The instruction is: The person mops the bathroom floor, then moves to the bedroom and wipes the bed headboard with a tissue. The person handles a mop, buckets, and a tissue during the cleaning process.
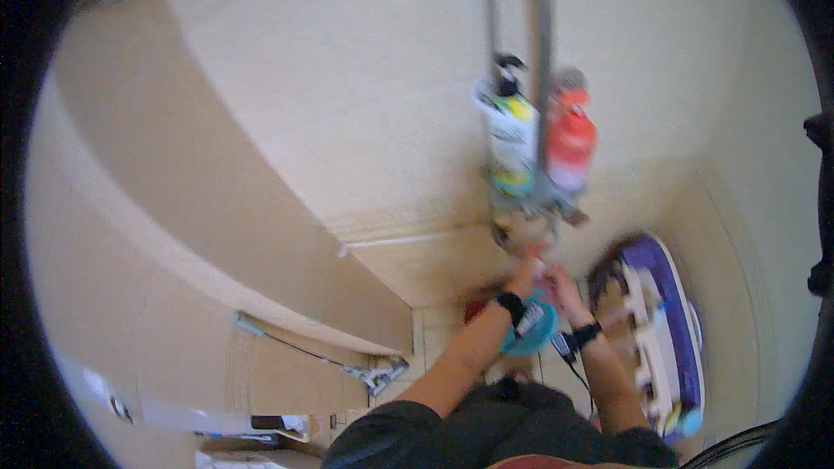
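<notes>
Low in front of me, my left hand (526, 277) and my right hand (561, 290) are close together above a teal basin (534, 332). Something small and pale pink shows between them, too blurred to name; I cannot tell which hand holds it. Dark bands circle both wrists. A white pump bottle (513, 143) with a black top and a red-and-white bottle (571, 143) stand beside a vertical metal pipe (541, 32), above the hands. A red object (477, 309) lies partly hidden behind my left forearm.
A purple-and-white rack or tub (684, 339) holding several items stands at the right. At lower left, a squeegee-like mop (374, 376) leans with its thin handle. Tiled wall (365, 78) rises ahead, and a wall edge juts in at left. A black cable (736, 443) runs at lower right.
</notes>
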Motion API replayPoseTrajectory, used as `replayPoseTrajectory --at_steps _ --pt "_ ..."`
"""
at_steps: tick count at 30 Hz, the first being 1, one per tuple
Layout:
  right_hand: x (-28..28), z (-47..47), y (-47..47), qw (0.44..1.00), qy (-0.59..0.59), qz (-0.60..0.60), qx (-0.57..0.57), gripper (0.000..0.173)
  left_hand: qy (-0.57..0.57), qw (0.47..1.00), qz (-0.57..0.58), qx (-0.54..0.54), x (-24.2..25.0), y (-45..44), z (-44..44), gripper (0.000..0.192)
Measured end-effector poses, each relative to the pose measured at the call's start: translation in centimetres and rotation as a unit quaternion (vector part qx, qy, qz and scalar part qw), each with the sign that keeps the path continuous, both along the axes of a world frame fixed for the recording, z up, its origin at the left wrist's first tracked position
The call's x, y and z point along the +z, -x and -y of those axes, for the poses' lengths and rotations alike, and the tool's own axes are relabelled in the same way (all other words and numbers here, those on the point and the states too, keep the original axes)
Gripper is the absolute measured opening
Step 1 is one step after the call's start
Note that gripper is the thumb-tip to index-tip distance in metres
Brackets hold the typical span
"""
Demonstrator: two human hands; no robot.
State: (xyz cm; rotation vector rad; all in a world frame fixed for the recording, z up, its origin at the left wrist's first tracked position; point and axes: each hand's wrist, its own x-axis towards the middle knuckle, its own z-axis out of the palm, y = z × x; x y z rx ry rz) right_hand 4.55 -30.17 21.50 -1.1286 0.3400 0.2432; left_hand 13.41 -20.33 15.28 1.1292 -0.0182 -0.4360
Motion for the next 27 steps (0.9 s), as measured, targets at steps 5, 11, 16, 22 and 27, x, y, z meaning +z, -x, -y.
replayPoseTrajectory --at_steps 5,11,16,22,27 --pt "1.0 0.1 -3.0 0.949 -0.314 0.007 -0.007 0.048 -0.034 0.994 0.104 -0.020 -2.8 0.2 2.4 0.043" --pt "-2.2 0.8 -4.8 0.969 -0.013 0.188 0.158 0.035 -0.541 0.763 0.354 -0.004 -0.3 1.8 -2.5 0.080" --pt "-5.3 1.4 -6.8 0.927 0.173 0.288 0.166 0.025 -0.579 0.757 0.295 0.070 -0.2 1.1 -6.2 0.095" --pt "-4.6 1.6 -9.2 0.969 0.163 -0.011 0.187 0.019 -0.468 0.869 0.103 0.128 -0.3 2.0 -9.3 0.078" --pt "-9.6 0.6 -12.3 0.637 0.660 0.287 0.275 0.030 -0.482 0.861 0.094 0.134 -1.2 3.0 -9.4 0.067"
